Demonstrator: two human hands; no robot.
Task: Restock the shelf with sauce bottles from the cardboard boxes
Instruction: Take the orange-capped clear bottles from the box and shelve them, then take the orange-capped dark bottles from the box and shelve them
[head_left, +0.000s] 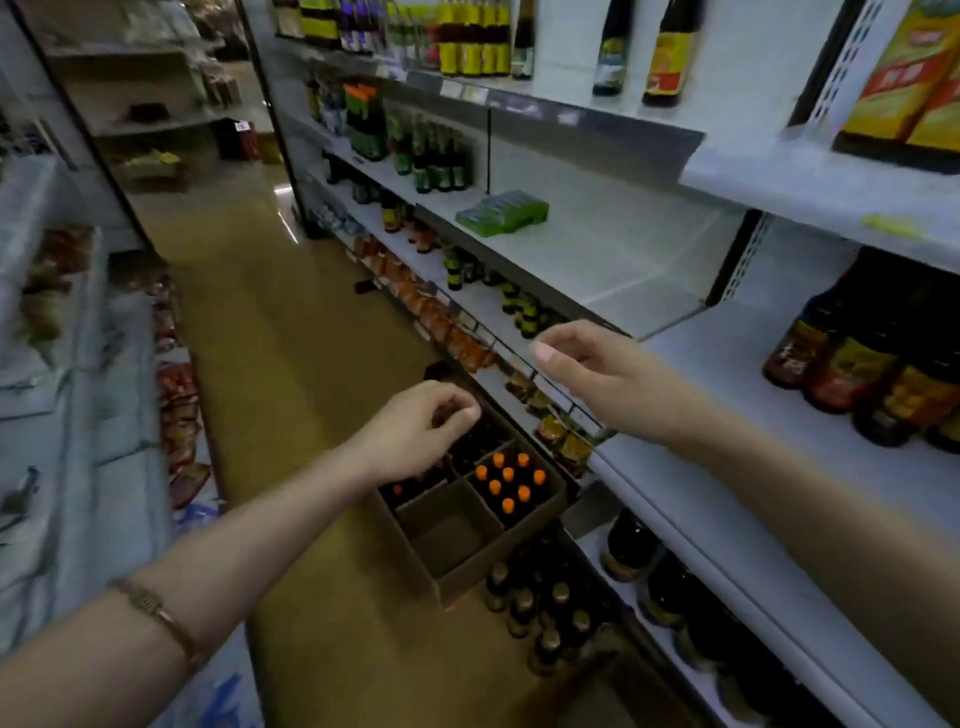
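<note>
Left hand (421, 431) hovers over the cardboard box (470, 530) on the floor, fingers loosely curled, grasping nothing. Orange-capped sauce bottles (509, 483) fill the box's 2 o'clock compartment. Right hand (597, 374), at 2 o'clock from the left, hangs relaxed and empty before the shelf (597, 244).

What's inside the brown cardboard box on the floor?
The cardboard box has dividers. One section holds dark bottles with orange caps. The nearest section looks empty. The left hand covers part of the far sections, so what is there stays hidden.
</note>
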